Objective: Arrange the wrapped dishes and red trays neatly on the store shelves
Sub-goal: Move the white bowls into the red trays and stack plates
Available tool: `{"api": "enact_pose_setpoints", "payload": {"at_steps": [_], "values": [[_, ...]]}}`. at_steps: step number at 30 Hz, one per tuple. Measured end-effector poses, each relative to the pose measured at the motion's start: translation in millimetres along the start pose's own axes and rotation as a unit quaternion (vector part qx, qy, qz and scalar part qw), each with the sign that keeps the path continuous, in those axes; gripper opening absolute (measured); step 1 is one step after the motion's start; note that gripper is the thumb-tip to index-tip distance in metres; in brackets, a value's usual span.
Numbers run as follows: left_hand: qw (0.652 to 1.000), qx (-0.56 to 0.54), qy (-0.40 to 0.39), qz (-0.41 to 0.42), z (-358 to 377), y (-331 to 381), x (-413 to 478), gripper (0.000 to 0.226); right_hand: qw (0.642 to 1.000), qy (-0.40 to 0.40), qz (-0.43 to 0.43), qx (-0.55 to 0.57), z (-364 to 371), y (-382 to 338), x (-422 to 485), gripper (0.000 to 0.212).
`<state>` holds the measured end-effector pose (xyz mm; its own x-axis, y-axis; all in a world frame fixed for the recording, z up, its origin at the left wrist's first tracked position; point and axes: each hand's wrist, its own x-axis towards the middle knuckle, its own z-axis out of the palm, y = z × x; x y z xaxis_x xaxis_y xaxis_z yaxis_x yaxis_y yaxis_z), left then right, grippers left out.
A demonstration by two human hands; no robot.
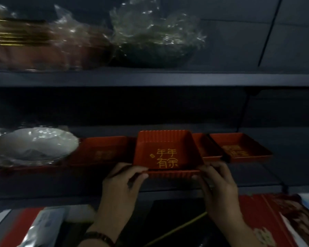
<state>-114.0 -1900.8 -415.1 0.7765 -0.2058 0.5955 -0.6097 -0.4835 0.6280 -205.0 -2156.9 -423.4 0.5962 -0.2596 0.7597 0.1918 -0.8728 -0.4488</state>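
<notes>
A square red tray (165, 148) with gold characters is held at the middle shelf's front edge, tilted toward me. My left hand (122, 182) grips its near left corner and my right hand (218, 182) grips its near right corner. More red trays lie on the same shelf: one to the left (100, 150), a narrow strip of one just right (203, 146) and another farther right (239, 147). A plastic-wrapped white dish (37, 143) sits at the shelf's left. On the upper shelf are a wrapped dark bowl (153, 43) and a wrapped brown dish stack (43, 43).
The grey middle shelf (284, 157) has bare surface to the right of the trays. The upper shelf (239, 77) is bare on its right half. Below, red printed packages (268, 220) and silver packets (43, 227) lie on the lowest level.
</notes>
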Motion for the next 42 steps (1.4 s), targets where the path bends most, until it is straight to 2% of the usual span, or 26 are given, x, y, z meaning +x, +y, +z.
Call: {"api": "enact_pose_setpoints", "payload": {"at_steps": [4,9,15,20,23,25,28,31,39,42], "values": [[0.999,-0.042,-0.011,0.007,45.7,36.4,15.4,0.012,0.996,0.046,0.072,-0.009,-27.8,33.0,5.5,0.040],[0.995,-0.099,-0.011,-0.021,120.1,81.2,34.5,0.010,0.971,0.081,0.213,0.069,-51.4,59.5,15.8,0.056],[0.994,-0.108,-0.030,-0.004,192.8,115.0,61.3,0.012,0.952,0.027,0.273,0.133,-70.3,93.9,17.5,0.087],[0.990,-0.129,-0.045,-0.022,248.2,130.2,76.5,0.012,0.923,-0.002,0.349,0.161,-80.2,119.5,18.4,0.093],[0.991,-0.121,-0.057,-0.030,274.0,140.4,83.9,0.013,0.909,0.013,0.386,0.154,-79.6,126.0,23.0,0.087],[0.993,-0.099,-0.060,-0.035,288.5,145.8,88.2,0.013,0.897,0.038,0.417,0.142,-79.0,128.9,25.5,0.070],[0.993,-0.087,-0.064,-0.045,308.1,149.5,92.1,0.014,0.847,0.044,0.497,0.184,-73.9,132.7,28.7,0.036],[0.992,-0.077,-0.074,-0.060,322.5,153.2,93.0,0.014,0.811,0.030,0.540,0.221,-68.8,135.6,31.7,0.023],[0.992,-0.033,-0.123,-0.011,337.4,153.4,100.0,0.018,0.834,0.019,0.522,0.176,-71.5,133.9,35.3,0.025],[0.987,0.003,-0.159,0.012,337.3,150.4,96.7,0.019,0.861,-0.014,0.493,0.124,-71.0,131.8,34.4,0.036]]}}
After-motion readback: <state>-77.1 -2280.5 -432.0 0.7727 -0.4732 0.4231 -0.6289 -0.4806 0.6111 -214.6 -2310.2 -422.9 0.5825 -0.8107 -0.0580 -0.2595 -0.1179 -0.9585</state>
